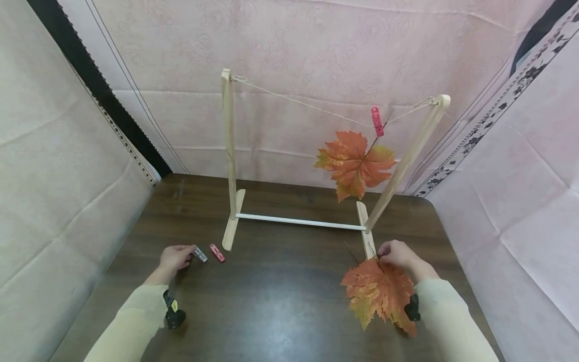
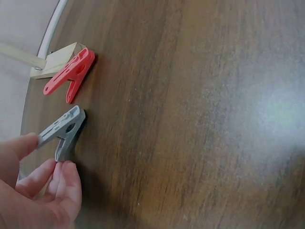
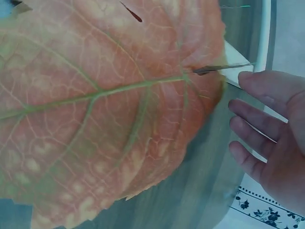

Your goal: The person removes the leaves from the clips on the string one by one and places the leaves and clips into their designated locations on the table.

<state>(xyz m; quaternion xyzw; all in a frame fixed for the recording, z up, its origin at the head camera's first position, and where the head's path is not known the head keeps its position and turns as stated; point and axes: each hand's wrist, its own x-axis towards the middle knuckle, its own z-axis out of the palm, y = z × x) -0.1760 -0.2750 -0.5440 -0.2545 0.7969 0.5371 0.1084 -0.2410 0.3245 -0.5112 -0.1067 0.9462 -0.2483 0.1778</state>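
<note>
My left hand point(image 1: 174, 258) pinches the handles of a grey clothespin point(image 2: 64, 131) between thumb and fingers, at the table's left. Just beyond it a red clothespin point(image 1: 217, 253) lies on the wood. My right hand point(image 3: 274, 119) reaches beside the stem point(image 3: 219, 69) of an orange maple leaf point(image 3: 119, 105), its thumb tip right by the stem and its fingers loosely spread. Orange-yellow leaves point(image 1: 377, 291) with thin stems lie on the table at the right, partly under this wrist. Another maple leaf point(image 1: 357, 163) hangs by its stem from a pink clothespin point(image 1: 377, 121).
A wooden stand with a left post point(image 1: 229, 151), a right post point(image 1: 409, 156) and a low white bar point(image 1: 298, 221) stands at the table's back. A thin string point(image 1: 303, 103) sags between the post tops. Pale cloth walls point(image 1: 289, 45) surround the brown table point(image 1: 271, 296).
</note>
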